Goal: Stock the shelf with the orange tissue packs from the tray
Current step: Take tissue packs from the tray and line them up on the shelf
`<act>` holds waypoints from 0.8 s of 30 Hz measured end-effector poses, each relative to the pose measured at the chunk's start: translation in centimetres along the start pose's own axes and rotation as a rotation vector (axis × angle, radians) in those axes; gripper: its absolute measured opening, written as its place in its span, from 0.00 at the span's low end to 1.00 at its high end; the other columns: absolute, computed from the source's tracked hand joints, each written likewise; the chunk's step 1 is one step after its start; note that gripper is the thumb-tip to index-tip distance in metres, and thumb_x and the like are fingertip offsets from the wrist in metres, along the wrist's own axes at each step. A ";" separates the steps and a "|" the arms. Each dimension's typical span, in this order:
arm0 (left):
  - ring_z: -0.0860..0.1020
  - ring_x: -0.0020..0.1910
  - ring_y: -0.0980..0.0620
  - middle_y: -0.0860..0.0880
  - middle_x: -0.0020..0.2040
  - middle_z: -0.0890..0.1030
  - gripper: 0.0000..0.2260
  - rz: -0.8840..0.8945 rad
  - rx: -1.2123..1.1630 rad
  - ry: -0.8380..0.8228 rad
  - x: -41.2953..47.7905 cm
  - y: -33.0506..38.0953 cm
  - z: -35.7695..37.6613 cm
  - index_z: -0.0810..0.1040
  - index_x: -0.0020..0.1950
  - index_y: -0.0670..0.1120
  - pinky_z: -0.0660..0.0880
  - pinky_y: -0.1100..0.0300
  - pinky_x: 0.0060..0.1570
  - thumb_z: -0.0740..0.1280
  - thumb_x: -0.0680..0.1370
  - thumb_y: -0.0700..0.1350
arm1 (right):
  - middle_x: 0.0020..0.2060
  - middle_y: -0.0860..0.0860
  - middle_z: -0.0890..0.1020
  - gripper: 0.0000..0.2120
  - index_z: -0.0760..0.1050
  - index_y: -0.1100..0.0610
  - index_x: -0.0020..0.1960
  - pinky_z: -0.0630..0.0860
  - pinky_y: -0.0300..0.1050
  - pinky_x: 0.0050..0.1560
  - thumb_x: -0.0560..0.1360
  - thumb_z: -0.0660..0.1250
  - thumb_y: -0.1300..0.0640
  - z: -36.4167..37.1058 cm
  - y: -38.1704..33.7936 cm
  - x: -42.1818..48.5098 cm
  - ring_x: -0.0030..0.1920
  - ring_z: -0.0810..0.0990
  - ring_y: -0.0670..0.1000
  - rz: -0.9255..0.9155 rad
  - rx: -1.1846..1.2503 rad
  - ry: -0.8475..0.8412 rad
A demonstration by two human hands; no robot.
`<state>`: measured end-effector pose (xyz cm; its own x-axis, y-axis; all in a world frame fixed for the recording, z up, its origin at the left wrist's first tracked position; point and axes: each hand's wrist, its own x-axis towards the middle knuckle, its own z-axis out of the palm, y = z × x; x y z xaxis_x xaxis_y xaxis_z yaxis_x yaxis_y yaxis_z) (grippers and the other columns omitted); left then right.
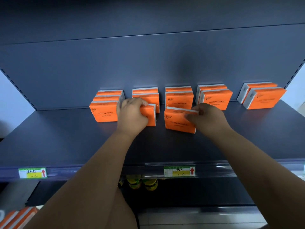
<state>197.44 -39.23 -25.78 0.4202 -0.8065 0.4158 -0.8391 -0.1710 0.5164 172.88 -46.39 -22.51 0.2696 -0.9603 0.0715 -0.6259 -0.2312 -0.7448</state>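
On the dark shelf [66, 142] several rows of orange tissue packs stand upright against the back panel. My left hand [132, 114] grips an orange tissue pack [151, 115] standing in front of the second row. My right hand [208, 118] pinches the top right corner of another orange tissue pack [177, 120] in front of the third row; this pack stands on the shelf, slightly tilted. The leftmost row [104, 111] holds three packs. More orange packs [16, 219] lie at the bottom left corner, the tray under them hidden.
Two packs stand in the fourth row [216, 98] and two in the far right row [262, 96]. Price labels [179, 171] sit on the shelf's front rail. Yellow-green bottles [142, 184] stand on the lower shelf. Perforated uprights bound both sides.
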 end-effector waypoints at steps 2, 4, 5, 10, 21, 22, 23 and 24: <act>0.71 0.68 0.50 0.57 0.59 0.81 0.24 -0.013 0.000 -0.009 -0.2 0.0 0.0 0.81 0.59 0.54 0.53 0.48 0.79 0.66 0.68 0.32 | 0.44 0.47 0.81 0.07 0.80 0.50 0.56 0.73 0.42 0.36 0.79 0.70 0.50 0.1 0.3 0.0 0.42 0.79 0.46 -0.031 -0.078 0.021; 0.72 0.66 0.47 0.55 0.60 0.82 0.23 0.017 -0.027 0.010 -0.1 -0.3 0.3 0.82 0.59 0.53 0.62 0.52 0.71 0.66 0.70 0.32 | 0.52 0.51 0.81 0.12 0.80 0.49 0.62 0.75 0.45 0.39 0.80 0.68 0.51 0.3 0.5 0.0 0.44 0.80 0.51 -0.073 -0.152 0.063; 0.73 0.65 0.46 0.54 0.60 0.82 0.22 0.039 -0.037 0.020 -0.1 -0.5 0.4 0.82 0.59 0.51 0.66 0.54 0.67 0.67 0.70 0.31 | 0.58 0.53 0.80 0.15 0.79 0.48 0.66 0.75 0.46 0.42 0.80 0.68 0.53 0.4 0.6 0.0 0.46 0.79 0.53 -0.090 -0.176 0.079; 0.74 0.63 0.43 0.50 0.61 0.82 0.20 0.082 -0.003 0.049 0.2 -0.9 1.2 0.83 0.60 0.49 0.62 0.63 0.62 0.68 0.72 0.32 | 0.68 0.52 0.74 0.22 0.77 0.47 0.71 0.80 0.55 0.55 0.78 0.67 0.58 1.0 0.6 -0.3 0.61 0.77 0.58 -0.172 -0.310 0.094; 0.77 0.60 0.42 0.49 0.61 0.82 0.18 0.108 0.051 0.092 0.6 -0.3 2.0 0.84 0.60 0.49 0.73 0.48 0.62 0.69 0.73 0.34 | 0.68 0.52 0.74 0.19 0.80 0.53 0.66 0.78 0.55 0.52 0.75 0.69 0.60 1.6 -0.1 -0.4 0.66 0.70 0.59 -0.221 -0.466 0.191; 0.77 0.60 0.42 0.49 0.61 0.82 0.18 0.106 0.062 0.096 0.6 -0.2 2.1 0.84 0.60 0.49 0.73 0.47 0.61 0.69 0.73 0.34 | 0.68 0.53 0.74 0.20 0.80 0.53 0.66 0.78 0.56 0.54 0.75 0.69 0.61 1.7 -0.1 -0.4 0.65 0.70 0.59 -0.232 -0.477 0.196; 0.77 0.60 0.42 0.49 0.61 0.82 0.18 0.101 0.070 0.098 0.6 -0.1 2.2 0.84 0.60 0.49 0.73 0.46 0.61 0.69 0.74 0.34 | 0.68 0.53 0.74 0.20 0.80 0.53 0.66 0.77 0.57 0.55 0.74 0.69 0.61 1.7 -0.1 -0.4 0.65 0.70 0.60 -0.246 -0.491 0.201; 0.77 0.60 0.42 0.49 0.61 0.82 0.18 0.094 0.074 0.100 0.6 0.0 2.3 0.83 0.60 0.50 0.73 0.46 0.61 0.69 0.74 0.34 | 0.69 0.54 0.74 0.21 0.80 0.53 0.66 0.77 0.57 0.57 0.74 0.69 0.62 1.7 -0.1 -0.4 0.65 0.70 0.61 -0.264 -0.509 0.203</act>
<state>196.90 -41.04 -27.20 0.3677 -0.7613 0.5341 -0.8980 -0.1414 0.4167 174.10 -45.75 -23.61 0.3497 -0.8593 0.3734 -0.8417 -0.4631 -0.2775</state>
